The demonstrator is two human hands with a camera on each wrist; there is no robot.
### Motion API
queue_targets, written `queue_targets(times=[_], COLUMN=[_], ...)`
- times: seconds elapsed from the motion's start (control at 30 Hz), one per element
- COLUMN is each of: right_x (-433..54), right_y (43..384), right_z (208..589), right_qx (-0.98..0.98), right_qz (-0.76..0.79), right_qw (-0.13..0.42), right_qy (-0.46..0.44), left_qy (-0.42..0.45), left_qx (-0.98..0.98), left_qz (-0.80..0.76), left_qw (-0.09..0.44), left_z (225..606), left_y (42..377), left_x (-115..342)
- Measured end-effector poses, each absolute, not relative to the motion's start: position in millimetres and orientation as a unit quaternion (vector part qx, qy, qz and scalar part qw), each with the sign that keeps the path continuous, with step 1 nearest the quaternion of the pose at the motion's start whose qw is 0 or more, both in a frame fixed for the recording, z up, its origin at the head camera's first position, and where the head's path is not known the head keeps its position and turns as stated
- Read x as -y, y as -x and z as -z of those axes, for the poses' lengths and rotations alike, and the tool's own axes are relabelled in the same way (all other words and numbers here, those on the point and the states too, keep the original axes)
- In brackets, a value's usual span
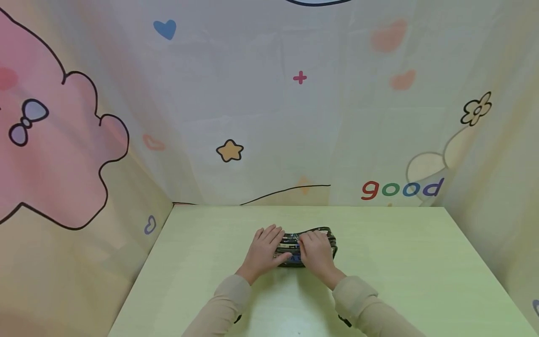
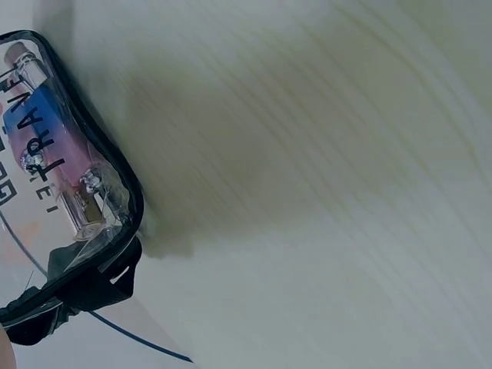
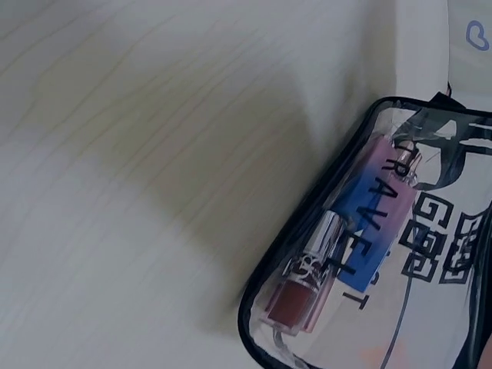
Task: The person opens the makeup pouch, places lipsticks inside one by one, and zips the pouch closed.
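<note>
A clear pouch (image 1: 290, 263) with black trim lies under both hands near the middle of the table. In the right wrist view, the see-through wall of the pouch (image 3: 396, 300) bears black lettering that includes "TRAVEL". Inside it I see a lipstick (image 3: 296, 296) and a pink-and-blue box (image 3: 377, 207). My left hand (image 1: 262, 252) holds the left end, thumb on the near side and fingers toward the far side. My right hand (image 1: 317, 250) has bent fingers and pinches the top near the right end. What exactly lies between those fingertips is hidden.
The pouch sits on a pale wood-grain table (image 1: 391, 262). A printed curtain (image 1: 261, 103) with hearts, a star and the word "good" hangs behind the far edge and along both sides.
</note>
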State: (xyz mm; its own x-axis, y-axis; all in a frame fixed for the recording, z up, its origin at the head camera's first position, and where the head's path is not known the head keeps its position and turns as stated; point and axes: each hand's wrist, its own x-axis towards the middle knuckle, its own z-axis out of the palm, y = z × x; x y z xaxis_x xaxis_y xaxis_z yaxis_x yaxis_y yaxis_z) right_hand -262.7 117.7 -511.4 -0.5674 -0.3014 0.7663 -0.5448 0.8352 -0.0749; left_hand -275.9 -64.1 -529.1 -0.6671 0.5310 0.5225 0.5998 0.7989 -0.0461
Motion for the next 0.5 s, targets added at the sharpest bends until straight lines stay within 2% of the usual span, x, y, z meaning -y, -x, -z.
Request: queue_targets(times=[0.5], right_x=[-101], right_y=[259], right_z=[512], right_qx=[0.891], right_qz=[-0.151], right_qw=[0.365], right_qy=[-0.223], left_qy=[0.307], left_qx=[0.905], left_qz=[0.050], left_qw=[0.291], left_z=[531], left_y=[275], left_x=[64])
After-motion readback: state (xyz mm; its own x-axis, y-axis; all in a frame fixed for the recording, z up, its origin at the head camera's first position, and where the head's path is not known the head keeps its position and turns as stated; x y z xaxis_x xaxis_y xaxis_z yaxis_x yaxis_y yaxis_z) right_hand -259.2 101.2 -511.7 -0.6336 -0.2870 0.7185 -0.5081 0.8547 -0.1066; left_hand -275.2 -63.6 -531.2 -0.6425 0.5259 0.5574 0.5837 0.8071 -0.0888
